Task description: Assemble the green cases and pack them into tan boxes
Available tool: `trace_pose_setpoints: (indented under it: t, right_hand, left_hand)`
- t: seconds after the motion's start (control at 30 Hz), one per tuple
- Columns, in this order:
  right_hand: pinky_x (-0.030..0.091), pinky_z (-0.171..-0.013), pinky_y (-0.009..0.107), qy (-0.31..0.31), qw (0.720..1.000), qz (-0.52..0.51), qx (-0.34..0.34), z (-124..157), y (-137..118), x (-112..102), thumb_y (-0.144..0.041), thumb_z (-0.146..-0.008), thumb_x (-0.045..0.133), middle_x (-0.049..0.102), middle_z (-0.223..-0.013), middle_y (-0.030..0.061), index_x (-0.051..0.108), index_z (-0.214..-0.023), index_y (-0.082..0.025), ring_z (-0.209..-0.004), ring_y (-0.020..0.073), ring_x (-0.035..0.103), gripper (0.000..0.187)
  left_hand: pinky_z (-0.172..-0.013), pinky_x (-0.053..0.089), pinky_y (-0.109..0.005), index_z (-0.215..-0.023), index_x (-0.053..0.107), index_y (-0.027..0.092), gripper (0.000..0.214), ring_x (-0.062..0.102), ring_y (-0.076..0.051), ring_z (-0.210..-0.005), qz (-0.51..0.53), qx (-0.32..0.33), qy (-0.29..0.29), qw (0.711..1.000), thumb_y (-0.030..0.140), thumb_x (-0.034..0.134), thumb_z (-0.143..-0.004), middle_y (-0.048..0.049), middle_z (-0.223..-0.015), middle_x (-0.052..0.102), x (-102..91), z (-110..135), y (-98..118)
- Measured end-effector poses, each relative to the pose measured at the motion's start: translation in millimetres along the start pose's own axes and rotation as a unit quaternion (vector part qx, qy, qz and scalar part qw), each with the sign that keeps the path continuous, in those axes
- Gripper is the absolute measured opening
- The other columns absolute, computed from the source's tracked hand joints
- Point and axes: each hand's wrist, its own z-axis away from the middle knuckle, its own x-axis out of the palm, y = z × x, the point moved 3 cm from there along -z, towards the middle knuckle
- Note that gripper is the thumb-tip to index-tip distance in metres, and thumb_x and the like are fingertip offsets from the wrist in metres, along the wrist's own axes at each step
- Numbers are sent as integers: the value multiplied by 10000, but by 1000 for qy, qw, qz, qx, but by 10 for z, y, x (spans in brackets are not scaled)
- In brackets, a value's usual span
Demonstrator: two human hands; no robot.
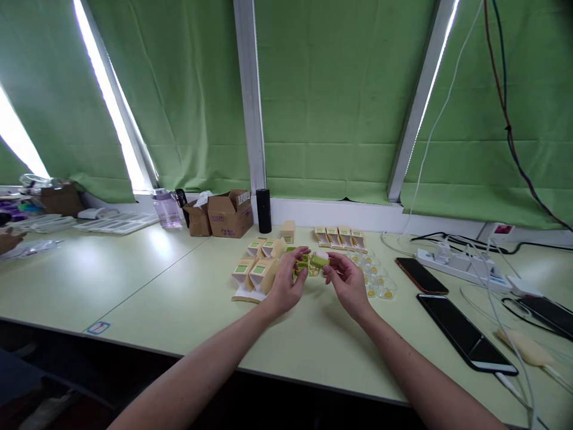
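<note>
While the right hand (348, 279) pinches a small green-and-pink block (320, 259), seemingly adjusting it, the left hand (287, 279) curls, grip unclear; steadiness seems needed next.

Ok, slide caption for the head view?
Right hand pinches a small green piece beside the left hand, with beige boxes on the table.

No txt legible: purple print (218, 233) on cardbd box (227, 218), desk sticker (98, 328) both unclr

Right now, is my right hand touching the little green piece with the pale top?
Touching. The head view shows the right hand with its fingertips against the right-hand edge of the green piece, with no gap visible.
</note>
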Motion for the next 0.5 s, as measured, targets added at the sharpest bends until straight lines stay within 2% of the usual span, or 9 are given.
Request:
trace_pose_setpoints:
  t: [0.1, 0.17, 0.3, 0.5]
  right_hand:
    - [580, -566, 326, 19, 998, -47, 36, -19, 10, 8, -587, -842, 848, 777, -898, 72, 722, -1112, -195, -652, 176, 666, 493]
    - [575, -549, 331, 28, 996, -63, 61, -31, 14, 14, -623, -789, 882, 768, -822, 61, 736, -1068, -185, -624, 183, 665, 539]
    - [557, -523, 321, 19, 993, -68, 95, -46, -3, 31, -662, -741, 903, 755, -743, 53, 766, -1019, -168, -585, 179, 654, 582]
    - [514, -507, 294, -19, 991, -71, 113, -36, -55, 55, -715, -749, 872, 703, -635, 32, 778, -911, -166, -545, 160, 613, 580]
  left_hand:
    - [-1122, 502, -546, -1536, 505, 258, 512, 542, -321, -1348, -105, 91, -4, 990, 171, 558, -1034, -161, -1445, 600, -30, 6, 59]
    - [-1155, 482, -586, -1563, 503, 286, 575, 498, -339, -1388, -148, 119, -11, 982, 129, 565, -1013, -159, -1463, 560, -30, 14, 83]
    - [-1082, 550, -545, -1584, 512, 351, 625, 501, -337, -1352, -204, 138, -32, 969, 122, 594, -1008, -148, -1473, 519, -3, 30, 108]
    - [-1064, 565, -541, -1598, 504, 310, 592, 541, -336, -1308, -223, 153, -31, 962, 179, 608, -1030, -158, -1392, 581, 20, 31, 98]
